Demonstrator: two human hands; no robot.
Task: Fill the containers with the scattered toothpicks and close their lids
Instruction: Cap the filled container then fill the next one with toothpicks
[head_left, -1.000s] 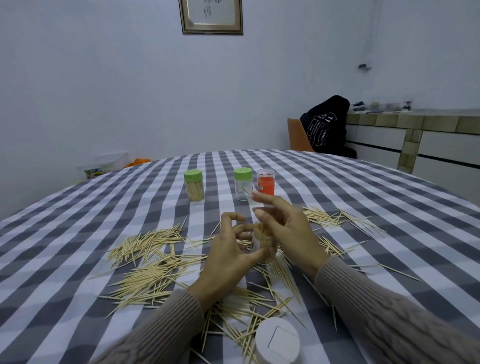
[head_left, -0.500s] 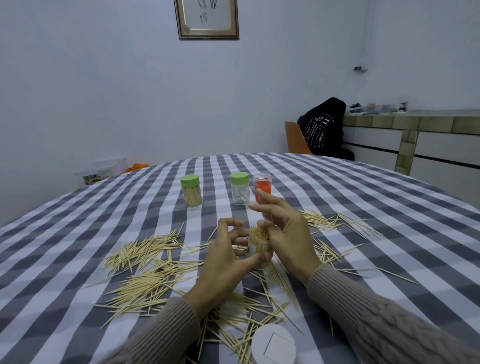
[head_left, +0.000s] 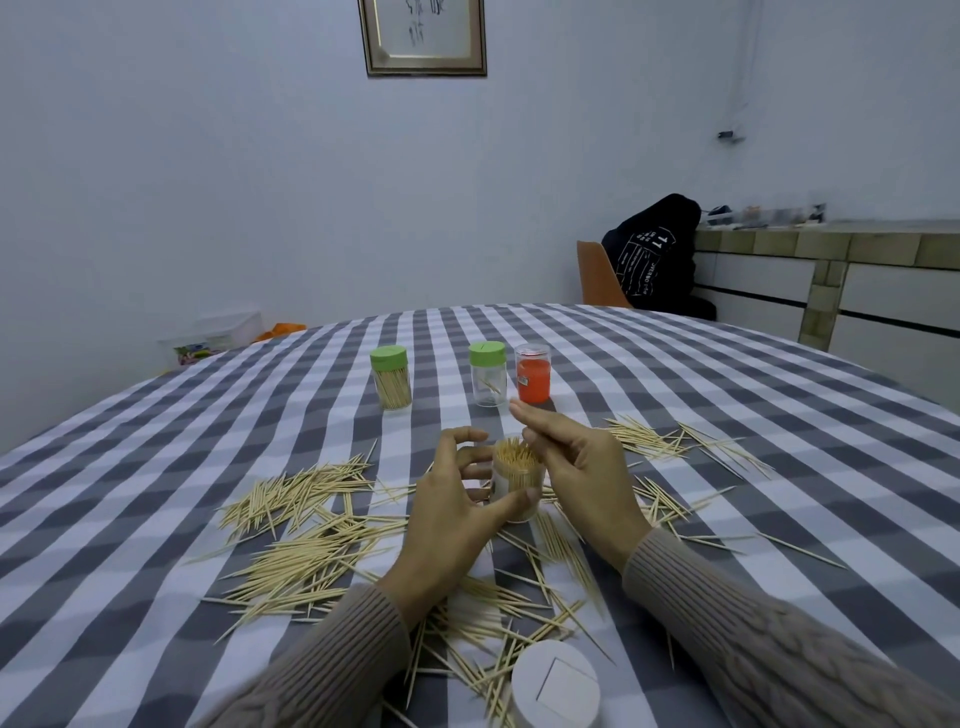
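Compared with half a second ago, the right hand (head_left: 582, 478) has lifted slightly off the clear, lidless plastic container packed with upright toothpicks (head_left: 517, 480); its thumb and forefinger are pinched together just above the toothpick tips, though whether a toothpick sits between them cannot be told. The left hand (head_left: 452, 514) still grips the container, thumb across its near wall and fingers curled behind it, and the container stands on the counter (head_left: 130, 499) between both hands as before.

No brand can be read: the red-filled clear jar (head_left: 533, 374) carries a small label too blurred to make out, and the black garment over the orange chair (head_left: 652, 257) shows white print including what looks like "11".

The counter is covered in a grey-and-white checked cloth strewn with loose wooden toothpicks (head_left: 301, 540). Farther back stand a green-lidded jar full of toothpicks (head_left: 390, 378) and a nearly empty green-lidded jar (head_left: 488, 373) just beside the red one. A round white lid (head_left: 555, 686) lies at the near edge. A framed picture (head_left: 423, 36) hangs on the pale wall.
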